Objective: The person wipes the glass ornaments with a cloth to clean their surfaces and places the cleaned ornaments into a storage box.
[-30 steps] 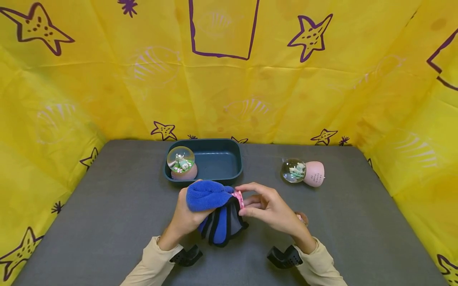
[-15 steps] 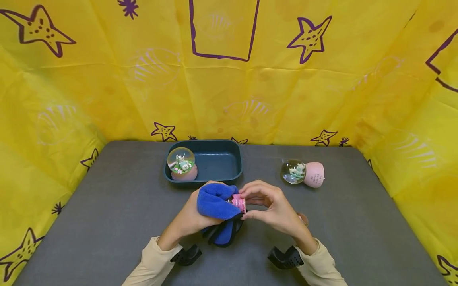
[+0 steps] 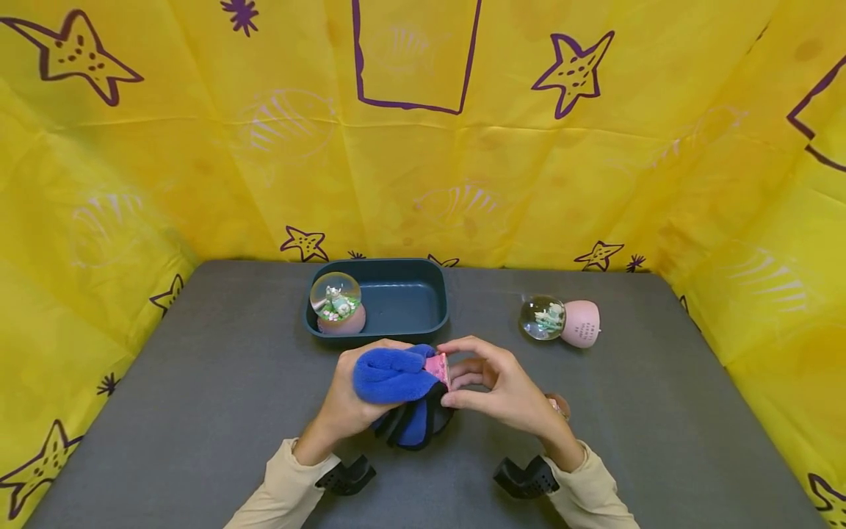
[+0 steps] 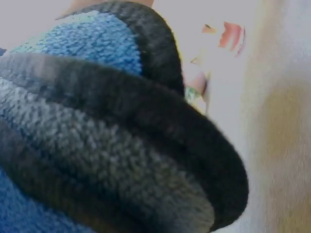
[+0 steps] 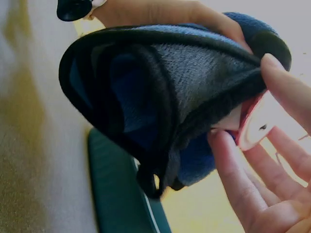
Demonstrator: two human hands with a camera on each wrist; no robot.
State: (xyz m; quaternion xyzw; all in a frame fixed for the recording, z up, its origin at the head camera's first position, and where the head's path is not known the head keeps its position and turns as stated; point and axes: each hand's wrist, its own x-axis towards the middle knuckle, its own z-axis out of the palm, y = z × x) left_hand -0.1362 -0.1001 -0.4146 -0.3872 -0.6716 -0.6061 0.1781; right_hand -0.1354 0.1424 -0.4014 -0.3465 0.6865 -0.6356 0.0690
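Note:
In the head view my left hand (image 3: 345, 397) grips a plush blue microfibre cloth (image 3: 390, 376) with black edging and a grey side. The cloth is wrapped around a small snow globe with a pink base (image 3: 438, 369); its globe is hidden in the folds. Thumb and fingers of my right hand (image 3: 492, 382) pinch the base at its rim. The right wrist view shows the round underside of the base (image 5: 255, 128) between those fingers, the cloth (image 5: 204, 87) hanging open beside it. Cloth folds fill most of the left wrist view.
Behind the hands stands a dark teal tray (image 3: 405, 297), with an upright snow globe (image 3: 335, 300) at its left end. Another snow globe (image 3: 580, 323) lies on its side at the right. A small pinkish object (image 3: 559, 404) is partly hidden behind the right wrist.
The cloth and pink base turn back and forth slightly between the hands; cloth first slid right over the base, then back left. Tray and other globes stay put.

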